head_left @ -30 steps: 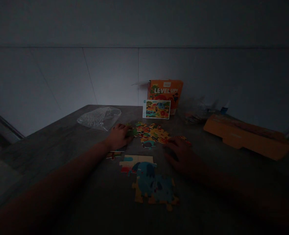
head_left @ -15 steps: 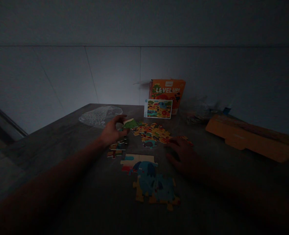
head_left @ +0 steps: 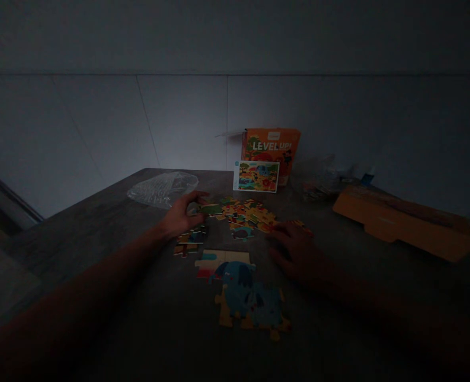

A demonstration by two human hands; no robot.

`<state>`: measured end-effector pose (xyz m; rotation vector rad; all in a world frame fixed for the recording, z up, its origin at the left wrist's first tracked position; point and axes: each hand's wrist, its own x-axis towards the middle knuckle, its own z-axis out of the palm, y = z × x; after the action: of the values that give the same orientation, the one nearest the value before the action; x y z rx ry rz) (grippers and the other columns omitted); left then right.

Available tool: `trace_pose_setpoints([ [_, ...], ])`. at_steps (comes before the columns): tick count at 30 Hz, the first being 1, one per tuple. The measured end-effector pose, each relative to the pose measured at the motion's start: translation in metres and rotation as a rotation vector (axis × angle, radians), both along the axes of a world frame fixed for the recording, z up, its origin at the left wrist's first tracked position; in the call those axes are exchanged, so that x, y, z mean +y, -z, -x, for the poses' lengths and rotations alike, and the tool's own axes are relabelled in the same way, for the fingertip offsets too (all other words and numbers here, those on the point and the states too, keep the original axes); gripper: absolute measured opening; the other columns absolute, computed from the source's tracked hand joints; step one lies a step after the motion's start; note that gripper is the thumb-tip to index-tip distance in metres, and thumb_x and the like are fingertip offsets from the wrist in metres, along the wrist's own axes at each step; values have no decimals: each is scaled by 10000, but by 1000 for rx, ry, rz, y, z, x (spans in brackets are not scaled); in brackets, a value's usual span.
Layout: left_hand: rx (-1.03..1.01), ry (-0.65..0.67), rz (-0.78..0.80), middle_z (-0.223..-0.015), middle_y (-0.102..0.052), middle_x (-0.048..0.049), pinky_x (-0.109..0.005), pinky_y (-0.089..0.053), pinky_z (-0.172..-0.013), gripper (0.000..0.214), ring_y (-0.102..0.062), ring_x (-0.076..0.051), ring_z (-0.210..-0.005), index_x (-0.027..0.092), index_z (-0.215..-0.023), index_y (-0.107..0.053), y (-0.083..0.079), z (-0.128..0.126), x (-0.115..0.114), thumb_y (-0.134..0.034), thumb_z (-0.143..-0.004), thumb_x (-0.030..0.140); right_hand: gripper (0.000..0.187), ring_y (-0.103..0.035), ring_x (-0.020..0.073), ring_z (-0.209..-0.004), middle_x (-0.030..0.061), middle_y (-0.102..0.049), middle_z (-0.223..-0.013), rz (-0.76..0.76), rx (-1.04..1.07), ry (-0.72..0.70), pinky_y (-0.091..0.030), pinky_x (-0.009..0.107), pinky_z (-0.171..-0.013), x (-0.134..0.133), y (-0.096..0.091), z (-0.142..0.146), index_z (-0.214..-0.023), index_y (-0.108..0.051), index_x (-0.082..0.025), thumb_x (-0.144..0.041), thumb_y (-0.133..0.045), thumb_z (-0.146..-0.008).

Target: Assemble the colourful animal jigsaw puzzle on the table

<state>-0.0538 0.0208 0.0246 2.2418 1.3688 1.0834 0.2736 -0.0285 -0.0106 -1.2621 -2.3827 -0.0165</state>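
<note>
My left hand is closed on a green puzzle piece, low at the left edge of a loose pile of puzzle pieces. Right of that pile, my right hand lies low over the table with thumb and fingers apart; its fingertips reach the orange pieces, and whether they touch is too dark to tell. Nearer me sits a joined section with a blue elephant. Several more pieces lie below my left hand. A piece with a grey-blue shape lies between the hands.
An orange "LEVEL UP!" box stands at the back with a picture card leaning before it. A clear plastic bag lies back left, another bag back right. An orange box part lies at the right.
My left hand has lowered the green puzzle piece, which now appears flatter and closer to the table. My right hand has stayed nearly still.
</note>
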Motion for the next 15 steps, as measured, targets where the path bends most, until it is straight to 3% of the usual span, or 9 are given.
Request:
trace_pose_setpoints([
  [9, 35, -190, -52, -1093, -675, -88, -475, -419, -1013, 509, -604, -298, -1094, 169, -1221, -574, -1, 4, 3, -583, -762, 391, 329, -545, 283, -1114, 156, -552, -1213, 16, -8, 19, -466, 448, -965, -2, -3, 1, -1169, -648, -165, -300, -534, -892],
  [15, 201, -267, -107, -1076, -665, -129, -534, -421, -949, 412, -552, -344, -1087, 149, -1174, -618, 3, 10, 6, -546, -795, 293, 342, -544, 282, -1123, 158, -540, -1234, 23, -5, 9, -461, 461, -979, 1, 0, 0, -1181, -643, -159, -304, -541, -889],
])
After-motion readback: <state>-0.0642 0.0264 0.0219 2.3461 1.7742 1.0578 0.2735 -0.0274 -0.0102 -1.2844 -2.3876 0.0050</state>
